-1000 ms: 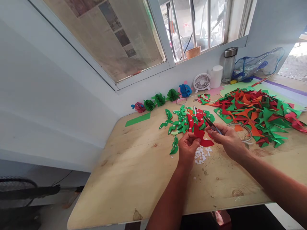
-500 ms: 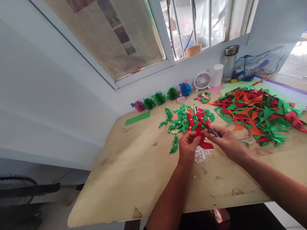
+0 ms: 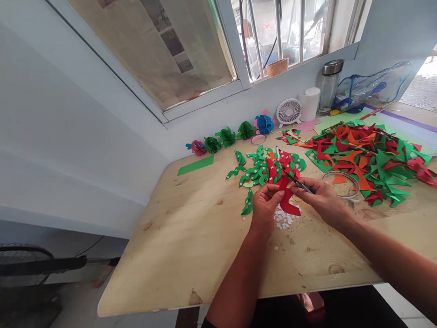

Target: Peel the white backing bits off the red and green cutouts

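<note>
My left hand (image 3: 267,206) pinches a curved red paper piece (image 3: 290,208) between thumb and fingers. My right hand (image 3: 317,197) is closed round a dark slim tool (image 3: 301,184), perhaps tweezers, its tip pointing up and left beside the red paper. Small white squares (image 3: 284,219) lie scattered on the wooden table (image 3: 177,237) just below the paper. Beyond my hands lie green cut pieces (image 3: 262,171) and red ones, many with white squares on them. A single green piece (image 3: 247,202) rests left of my left hand.
A large heap of red, orange and green scraps (image 3: 368,159) covers the right side, with a tape ring (image 3: 355,184) at its near edge. Along the wall stand folded paper figures (image 3: 227,136), a small fan (image 3: 288,112), a white roll (image 3: 310,105) and a glass bottle (image 3: 328,91).
The red paper has turned slightly, its lower end now pointing further down. Both hands stay close together, with the tool still in my right hand. The camera view has shifted a little.
</note>
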Available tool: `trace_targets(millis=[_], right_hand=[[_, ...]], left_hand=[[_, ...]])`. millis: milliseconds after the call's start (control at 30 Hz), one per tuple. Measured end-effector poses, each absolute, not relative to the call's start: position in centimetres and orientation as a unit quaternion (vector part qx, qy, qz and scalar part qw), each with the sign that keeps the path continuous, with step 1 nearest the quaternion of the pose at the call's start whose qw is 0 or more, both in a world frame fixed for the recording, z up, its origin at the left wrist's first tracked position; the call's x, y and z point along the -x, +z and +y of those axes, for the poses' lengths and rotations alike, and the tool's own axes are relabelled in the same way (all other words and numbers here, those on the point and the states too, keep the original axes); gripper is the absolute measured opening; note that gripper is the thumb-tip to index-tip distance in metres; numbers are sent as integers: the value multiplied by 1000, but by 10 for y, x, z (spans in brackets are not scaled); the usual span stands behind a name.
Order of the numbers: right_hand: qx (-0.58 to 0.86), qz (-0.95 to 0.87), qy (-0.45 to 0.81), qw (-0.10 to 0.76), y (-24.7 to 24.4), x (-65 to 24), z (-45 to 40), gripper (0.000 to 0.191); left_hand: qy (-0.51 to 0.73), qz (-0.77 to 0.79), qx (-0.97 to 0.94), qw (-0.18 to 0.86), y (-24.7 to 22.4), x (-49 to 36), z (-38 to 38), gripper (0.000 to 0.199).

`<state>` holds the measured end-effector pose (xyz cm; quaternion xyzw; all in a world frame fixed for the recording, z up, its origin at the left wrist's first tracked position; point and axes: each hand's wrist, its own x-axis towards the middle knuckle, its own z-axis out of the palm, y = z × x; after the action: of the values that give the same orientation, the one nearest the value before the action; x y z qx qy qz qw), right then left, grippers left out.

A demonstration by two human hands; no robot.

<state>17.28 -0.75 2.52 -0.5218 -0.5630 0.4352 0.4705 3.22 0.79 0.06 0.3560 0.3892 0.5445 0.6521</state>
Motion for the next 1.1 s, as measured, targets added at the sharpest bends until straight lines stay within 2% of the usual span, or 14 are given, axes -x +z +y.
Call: trace_targets(millis=[267, 500, 767, 1100], right_hand=[[521, -565, 411, 490, 19, -175, -7, 33], [557, -595, 344, 467, 19, -173, -6, 30], [591, -631, 235, 444, 17, -172, -10, 17], [560, -611, 305, 469, 24, -172, -10, 27]], left_hand=[[530, 349, -350, 690, 1, -29, 8, 23], [514, 346, -325, 715, 8, -31, 7, 28], [460, 324, -278, 778, 11, -29, 7, 30], [475, 306, -269, 780, 12, -24, 8, 27]])
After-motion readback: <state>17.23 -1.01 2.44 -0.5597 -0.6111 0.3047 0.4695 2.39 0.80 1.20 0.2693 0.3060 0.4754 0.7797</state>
